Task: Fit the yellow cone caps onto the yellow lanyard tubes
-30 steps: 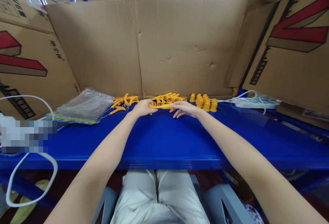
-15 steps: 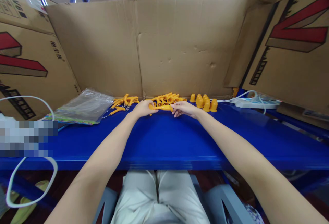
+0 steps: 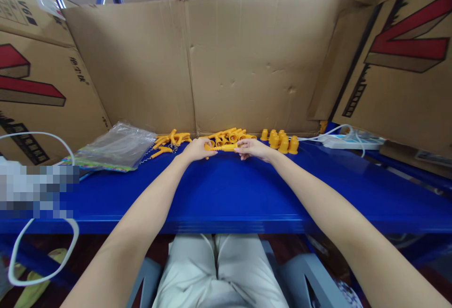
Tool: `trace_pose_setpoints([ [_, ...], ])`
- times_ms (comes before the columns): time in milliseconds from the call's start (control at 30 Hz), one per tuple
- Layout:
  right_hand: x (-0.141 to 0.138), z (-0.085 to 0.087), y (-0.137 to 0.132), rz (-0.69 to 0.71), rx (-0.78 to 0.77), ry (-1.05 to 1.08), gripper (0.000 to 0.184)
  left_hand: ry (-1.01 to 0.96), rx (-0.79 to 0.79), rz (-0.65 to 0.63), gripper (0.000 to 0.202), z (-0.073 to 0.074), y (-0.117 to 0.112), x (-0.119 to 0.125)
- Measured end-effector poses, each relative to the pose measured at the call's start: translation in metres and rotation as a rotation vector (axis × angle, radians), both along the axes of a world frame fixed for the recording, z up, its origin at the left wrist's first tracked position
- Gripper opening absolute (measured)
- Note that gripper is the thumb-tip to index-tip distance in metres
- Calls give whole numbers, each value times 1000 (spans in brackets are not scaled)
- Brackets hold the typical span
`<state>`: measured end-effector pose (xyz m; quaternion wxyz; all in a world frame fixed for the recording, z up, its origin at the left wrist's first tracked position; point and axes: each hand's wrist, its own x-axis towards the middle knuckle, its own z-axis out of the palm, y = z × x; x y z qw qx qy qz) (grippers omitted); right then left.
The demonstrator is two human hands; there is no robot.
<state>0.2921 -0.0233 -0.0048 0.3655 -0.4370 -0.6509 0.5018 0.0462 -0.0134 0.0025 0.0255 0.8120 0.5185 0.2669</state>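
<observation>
Over the back of the blue table, both hands hold one yellow plastic piece [image 3: 225,148] level between them. It has a ribbed stretch toward the left and a smoother, thicker barrel toward the right. My left hand [image 3: 196,149] is closed on its left end, mostly hiding that end. With thumb and fingers, my right hand [image 3: 253,149] pinches the right end of the barrel. Just behind lies a pile of yellow tubes with flared open ends [image 3: 229,135]. Yellow branched handles [image 3: 173,137] with small metal chains lie left of my left hand. Several yellow bell-shaped caps [image 3: 283,144] stand to the right.
Clear plastic bags [image 3: 116,148] lie on the table's left side. A white power strip [image 3: 344,141] with cables sits at the back right. A cardboard panel [image 3: 247,63] walls off the back, with printed boxes on both sides. The blue table's front edge [image 3: 233,225] is above my lap.
The fingers of my right hand have shifted slightly on the barrel. My left hand and the yellow piece stay in about the same place.
</observation>
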Motion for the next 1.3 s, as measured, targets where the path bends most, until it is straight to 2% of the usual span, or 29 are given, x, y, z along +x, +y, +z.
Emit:
trace_pose_setpoints([
  [100, 1, 1, 0, 3, 35, -6, 17, 2, -11, -7, 34, 0, 0, 1],
  [300, 4, -2, 6, 4, 124, -54, 24, -43, -59, -2, 32, 4, -4, 4],
  [433, -1, -9, 13, 11, 373, -150, 37, -43, -108, 27, 33, 9, -9, 7],
  [533, -6, -10, 14, 10, 616, -264, 30, -41, -121, 28, 33, 10, -10, 8],
  [633, -9, -8, 11, -12, 745, -343, 24, -37, -108, 22, 33, 9, -9, 8],
  [733, -9, -7, 7, -5, 716, -357, 24, -30, -73, 2, 32, 9, -9, 9],
  [900, -9, -5, 4, 34, 532, -261, 32, -23, -63, 1, 30, 12, -12, 13],
  [1067, -11, 5, -2, 28, 431, -187, 36, 1, -24, -6, 32, 13, -16, 16],
  [1300, -14, 5, -4, 15, 150, -13, 33, 97, 26, 43, 35, 13, -19, 19],
])
